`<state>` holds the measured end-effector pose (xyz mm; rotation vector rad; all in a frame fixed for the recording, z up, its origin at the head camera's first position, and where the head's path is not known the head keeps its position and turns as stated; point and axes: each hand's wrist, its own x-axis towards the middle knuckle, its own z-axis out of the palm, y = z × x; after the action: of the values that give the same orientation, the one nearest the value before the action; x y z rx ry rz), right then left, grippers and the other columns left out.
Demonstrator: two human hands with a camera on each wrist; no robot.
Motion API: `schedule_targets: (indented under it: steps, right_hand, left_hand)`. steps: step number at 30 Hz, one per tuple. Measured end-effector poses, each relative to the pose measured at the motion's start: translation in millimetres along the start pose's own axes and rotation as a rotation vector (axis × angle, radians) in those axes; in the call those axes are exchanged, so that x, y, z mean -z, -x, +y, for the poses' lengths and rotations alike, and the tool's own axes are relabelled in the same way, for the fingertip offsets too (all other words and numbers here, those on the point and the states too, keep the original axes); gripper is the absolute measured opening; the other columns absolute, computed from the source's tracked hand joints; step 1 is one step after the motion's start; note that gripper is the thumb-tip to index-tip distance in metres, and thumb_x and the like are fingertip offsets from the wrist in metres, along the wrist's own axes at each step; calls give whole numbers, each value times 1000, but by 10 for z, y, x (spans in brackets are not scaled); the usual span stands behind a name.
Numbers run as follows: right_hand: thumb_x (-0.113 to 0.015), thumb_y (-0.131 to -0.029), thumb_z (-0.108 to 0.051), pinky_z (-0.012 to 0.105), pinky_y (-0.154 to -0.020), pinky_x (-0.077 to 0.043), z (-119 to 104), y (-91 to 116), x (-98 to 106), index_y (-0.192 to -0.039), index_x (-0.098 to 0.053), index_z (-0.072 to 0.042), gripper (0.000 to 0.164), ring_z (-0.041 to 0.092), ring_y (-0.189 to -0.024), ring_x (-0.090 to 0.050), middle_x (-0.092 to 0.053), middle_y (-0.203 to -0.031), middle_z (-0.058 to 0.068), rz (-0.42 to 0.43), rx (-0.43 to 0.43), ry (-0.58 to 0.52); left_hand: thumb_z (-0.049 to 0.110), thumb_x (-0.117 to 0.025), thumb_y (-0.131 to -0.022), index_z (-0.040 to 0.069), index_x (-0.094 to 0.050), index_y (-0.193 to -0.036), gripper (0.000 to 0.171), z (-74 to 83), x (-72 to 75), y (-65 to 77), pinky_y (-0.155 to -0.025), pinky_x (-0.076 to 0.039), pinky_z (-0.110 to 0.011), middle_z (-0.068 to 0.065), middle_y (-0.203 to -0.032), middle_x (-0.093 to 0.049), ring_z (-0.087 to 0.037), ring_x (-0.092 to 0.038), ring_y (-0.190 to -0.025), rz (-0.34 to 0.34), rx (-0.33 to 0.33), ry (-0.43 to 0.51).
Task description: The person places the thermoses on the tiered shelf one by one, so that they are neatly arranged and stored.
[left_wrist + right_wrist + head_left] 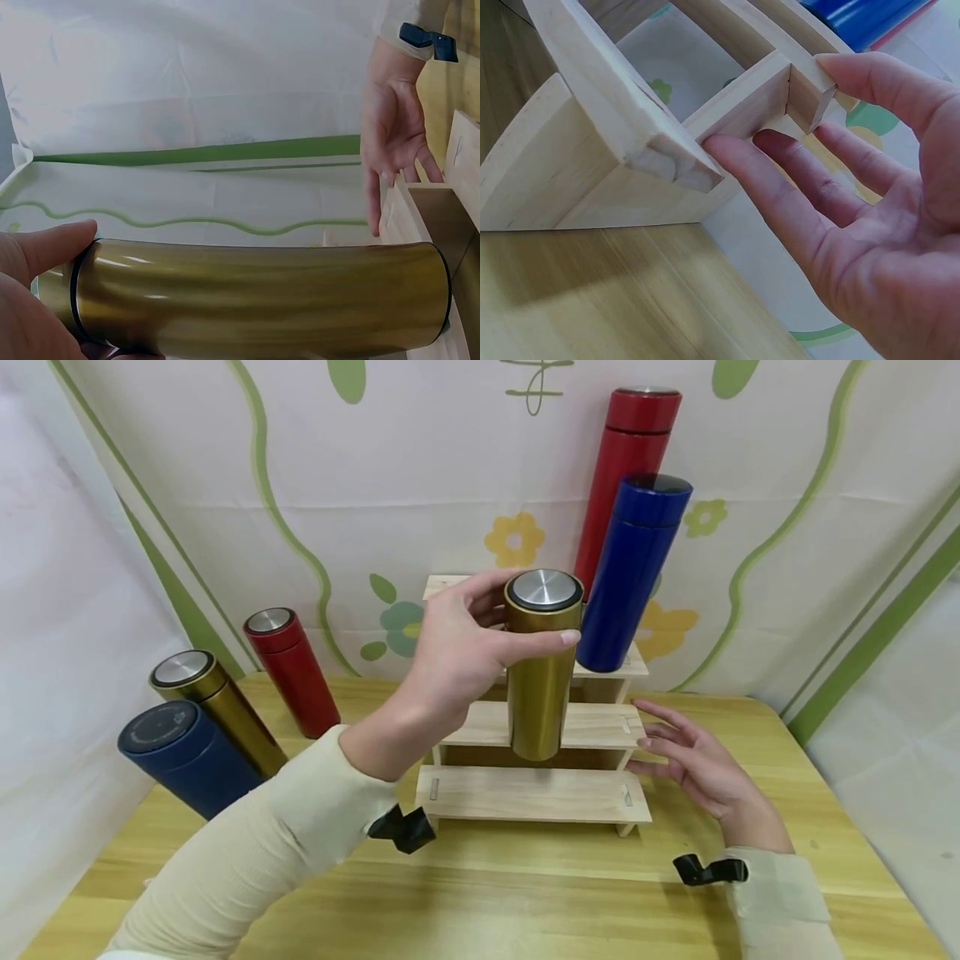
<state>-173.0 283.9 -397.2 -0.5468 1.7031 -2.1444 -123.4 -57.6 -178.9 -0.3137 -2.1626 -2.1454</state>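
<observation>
The left hand (457, 652) is clamped around the gold flask (537, 693), upright before the shelf's (525, 793) middle. The right hand (701, 768) has its fingers apart, touching the shelf's right end. A tall red flask (628, 452) and a blue flask (633, 572) stand toward the shelf's upper right corner. Three more flasks (296, 677) stand near the surface's (465, 902) left edge.

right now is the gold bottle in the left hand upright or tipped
Upright: head view shows the gold bottle with its silver lid facing up.
</observation>
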Motion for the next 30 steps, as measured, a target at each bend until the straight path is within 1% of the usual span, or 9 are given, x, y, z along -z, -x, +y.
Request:
schedule_targets:
  steps: [6, 9, 12, 16, 19, 25, 30]
  right_hand:
    - [-48, -110, 6, 43, -99, -64, -32, -20, -32, -167, -34, -9, 60, 14, -119, -74, -69, -134, 1, 4, -2, 13]
    - [-48, -110, 7, 43, -99, -64, -54, -23, -47, -165, -37, -11, 59, 15, -118, -74, -69, -133, 2, 7, 2, 10]
    - [-48, -110, 7, 43, -98, -65, -63, -19, -49, -164, -39, -11, 57, 16, -118, -74, -70, -133, 2, 10, 8, 3]
    - [-48, -111, 6, 43, -98, -65, -53, -10, -39, -165, -38, -10, 57, 15, -119, -74, -70, -134, 1, 10, 2, 7]
    - [-49, -111, 5, 43, -97, -65, -46, -12, -30, -166, -36, -9, 58, 14, -118, -74, -69, -133, 0, 18, -8, 17]
    - [-49, -111, 5, 43, -97, -65, -29, -24, -22, -167, -33, -8, 60, 12, -117, -74, -69, -131, -1, 20, -17, 18]
    - [-49, -111, 4, 42, -97, -65, -33, -17, -17, -166, -36, -10, 58, 11, -115, -73, -68, -130, -1, 28, -19, 21]
  left_hand:
    - [9, -99, -76, 17, -72, -135, 65, -18, -76, -44, -101, -61, -32, 3, -122, -78, -16, -72, -114, 2, -6, -16]
    - [9, -99, -76, 16, -73, -134, 64, -14, -142, -83, -101, -61, -31, 3, -123, -77, -15, -72, -113, -2, -26, -18]
    - [7, -98, -76, 14, -72, -134, 64, -23, -225, -128, -99, -61, -30, 2, -123, -77, -15, -73, -111, -12, -51, -1]
    - [4, -98, -76, 12, -72, -135, 65, -59, -330, -173, -95, -62, -28, 0, -123, -77, -14, -73, -108, -24, -70, 17]
    - [5, -98, -76, 11, -72, -134, 64, -79, -384, -189, -93, -62, -25, 0, -123, -76, -14, -73, -108, -30, -79, 0]
    - [8, -100, -74, 12, -72, -134, 67, -107, -447, -218, -92, -61, -22, 2, -121, -76, -13, -72, -106, -6, -81, -14]
    - [8, -100, -74, 12, -71, -135, 68, -126, -522, -253, -90, -60, -19, 3, -118, -76, -10, -72, -104, -3, -61, -31]
